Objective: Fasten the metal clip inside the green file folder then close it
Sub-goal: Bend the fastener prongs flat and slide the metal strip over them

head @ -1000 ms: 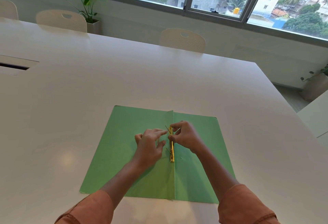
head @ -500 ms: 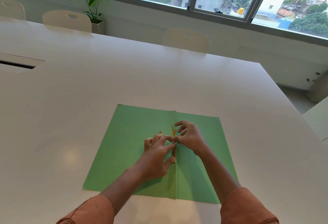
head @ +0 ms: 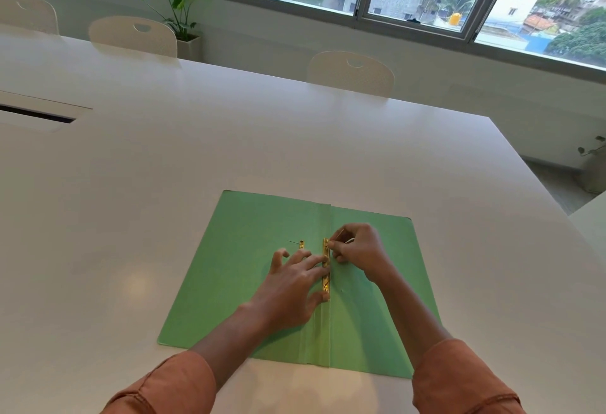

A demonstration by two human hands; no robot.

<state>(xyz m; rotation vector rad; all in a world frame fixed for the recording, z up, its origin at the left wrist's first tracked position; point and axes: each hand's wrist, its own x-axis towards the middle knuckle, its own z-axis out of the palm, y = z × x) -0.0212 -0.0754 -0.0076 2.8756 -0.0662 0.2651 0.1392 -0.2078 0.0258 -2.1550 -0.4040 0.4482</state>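
While the green file folder (head: 249, 269) is lying open, the left hand (head: 292, 285) is pressing spread fingers on the metal clip (head: 325, 264) at its spine — the right hand (head: 359, 249) is pinching the clip's far end.

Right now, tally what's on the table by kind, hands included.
Green file folder, lying open: 1
Gold metal clip bar along the fold: 1
Small loose gold piece on the left leaf: 1
Hands: 2, left hand, right hand
Total: 5
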